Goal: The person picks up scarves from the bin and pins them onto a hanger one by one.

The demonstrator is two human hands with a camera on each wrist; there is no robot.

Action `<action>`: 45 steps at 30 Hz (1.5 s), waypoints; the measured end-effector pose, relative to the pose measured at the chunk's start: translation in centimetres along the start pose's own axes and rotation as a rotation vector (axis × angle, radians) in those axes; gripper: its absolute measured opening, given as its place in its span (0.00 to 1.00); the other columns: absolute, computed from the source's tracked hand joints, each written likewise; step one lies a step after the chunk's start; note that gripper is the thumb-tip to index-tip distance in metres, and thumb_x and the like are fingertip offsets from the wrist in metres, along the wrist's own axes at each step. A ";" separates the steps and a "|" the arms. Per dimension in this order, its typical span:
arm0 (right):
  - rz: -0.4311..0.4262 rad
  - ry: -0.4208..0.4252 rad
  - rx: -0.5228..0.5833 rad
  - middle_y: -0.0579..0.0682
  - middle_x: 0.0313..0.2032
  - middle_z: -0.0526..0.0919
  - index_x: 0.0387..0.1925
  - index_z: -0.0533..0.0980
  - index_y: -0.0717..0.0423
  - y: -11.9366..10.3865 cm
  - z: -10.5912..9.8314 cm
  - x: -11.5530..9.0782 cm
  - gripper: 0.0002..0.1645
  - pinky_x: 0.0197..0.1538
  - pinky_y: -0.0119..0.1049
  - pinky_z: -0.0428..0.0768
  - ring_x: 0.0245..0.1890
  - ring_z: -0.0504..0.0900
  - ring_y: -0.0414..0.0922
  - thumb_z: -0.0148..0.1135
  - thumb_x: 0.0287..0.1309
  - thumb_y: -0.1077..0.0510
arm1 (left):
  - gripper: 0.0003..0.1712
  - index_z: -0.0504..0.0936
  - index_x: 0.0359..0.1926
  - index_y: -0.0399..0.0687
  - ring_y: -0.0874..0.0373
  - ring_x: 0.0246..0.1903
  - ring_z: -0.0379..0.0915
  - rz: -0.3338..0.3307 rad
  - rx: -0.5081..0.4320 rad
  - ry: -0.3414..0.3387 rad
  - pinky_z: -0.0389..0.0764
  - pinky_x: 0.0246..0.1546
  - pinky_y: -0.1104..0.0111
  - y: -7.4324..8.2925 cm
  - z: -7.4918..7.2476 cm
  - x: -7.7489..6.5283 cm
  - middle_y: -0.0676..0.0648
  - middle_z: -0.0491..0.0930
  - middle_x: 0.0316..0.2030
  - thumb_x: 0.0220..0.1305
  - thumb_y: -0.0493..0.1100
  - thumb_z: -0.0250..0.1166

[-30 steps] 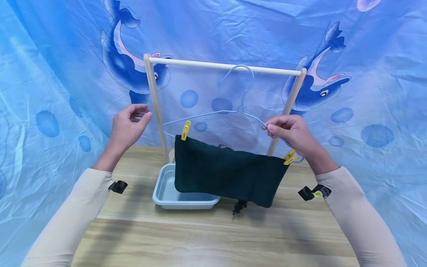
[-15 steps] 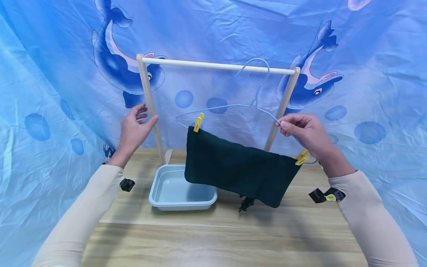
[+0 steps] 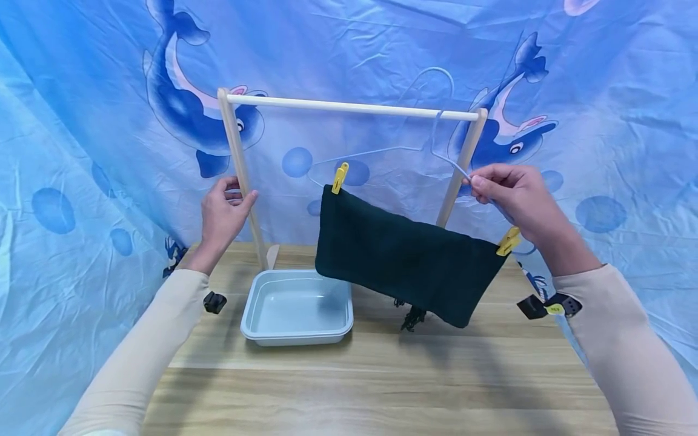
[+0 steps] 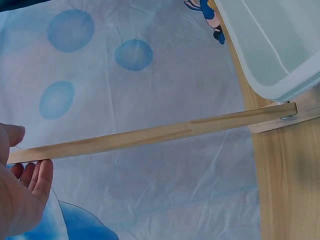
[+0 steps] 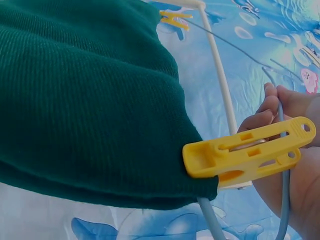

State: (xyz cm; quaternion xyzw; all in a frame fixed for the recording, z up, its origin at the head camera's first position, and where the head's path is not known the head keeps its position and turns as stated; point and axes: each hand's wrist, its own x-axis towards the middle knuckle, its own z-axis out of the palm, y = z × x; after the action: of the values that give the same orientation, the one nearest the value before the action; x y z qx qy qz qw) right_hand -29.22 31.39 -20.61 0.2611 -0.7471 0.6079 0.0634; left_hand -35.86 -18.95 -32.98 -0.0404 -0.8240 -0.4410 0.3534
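My right hand (image 3: pixel 518 194) pinches the right shoulder of a thin blue wire hanger (image 3: pixel 451 162). From the hanger a folded dark green knit scarf (image 3: pixel 403 254) hangs, tilted down to the right, dark tassels below it. One yellow clothespin (image 3: pixel 340 178) clips its left corner and another yellow clothespin (image 5: pixel 247 150) its right. The hanger's hook rises above the rail (image 3: pixel 338 107) of a small wooden rack, near its right end. My left hand (image 3: pixel 222 209) is around the rack's left post (image 4: pixel 125 141), thumb on one side and fingers on the other.
A pale blue plastic basin (image 3: pixel 297 335) stands on the wood-grain table (image 3: pixel 327 387), left of the scarf and in front of the rack. A blue curtain (image 3: pixel 349 36) with printed dolphins hangs behind and at both sides.
My right hand has carried the hanger and scarf up and to the right, so the hook has risen above the rail. My left hand has come to the rack's left post.
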 end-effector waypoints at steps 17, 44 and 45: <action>0.091 0.139 -0.211 0.44 0.37 0.86 0.48 0.86 0.57 0.0 -0.9 3.2 0.14 0.44 0.24 0.81 0.37 0.78 0.42 0.62 0.70 0.53 | 0.21 0.81 0.56 0.36 0.45 0.45 0.85 0.008 0.013 0.040 0.80 0.40 0.81 -0.7 0.2 0.2 0.37 0.84 0.50 0.68 0.44 0.69; 0.153 0.150 -0.132 0.44 0.34 0.84 0.50 0.82 0.68 5.8 2.9 4.2 0.23 0.46 0.29 0.80 0.37 0.78 0.44 0.62 0.71 0.50 | 0.18 0.81 0.54 0.37 0.43 0.44 0.86 0.013 0.015 0.022 0.81 0.39 0.78 -0.3 -0.1 0.1 0.36 0.85 0.48 0.68 0.42 0.69; 0.152 0.151 -0.126 0.44 0.34 0.84 0.49 0.82 0.68 5.9 3.0 4.2 0.22 0.47 0.29 0.80 0.37 0.78 0.44 0.62 0.71 0.50 | 0.18 0.81 0.54 0.37 0.44 0.44 0.86 0.013 0.017 0.021 0.82 0.39 0.78 -0.3 -0.1 0.1 0.36 0.85 0.48 0.68 0.42 0.69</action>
State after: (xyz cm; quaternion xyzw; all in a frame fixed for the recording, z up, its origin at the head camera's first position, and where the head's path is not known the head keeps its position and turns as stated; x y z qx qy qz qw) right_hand -34.91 27.97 -24.85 0.1525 -0.7948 0.5806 0.0894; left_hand -35.94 -19.26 -33.11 -0.0382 -0.8237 -0.4322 0.3651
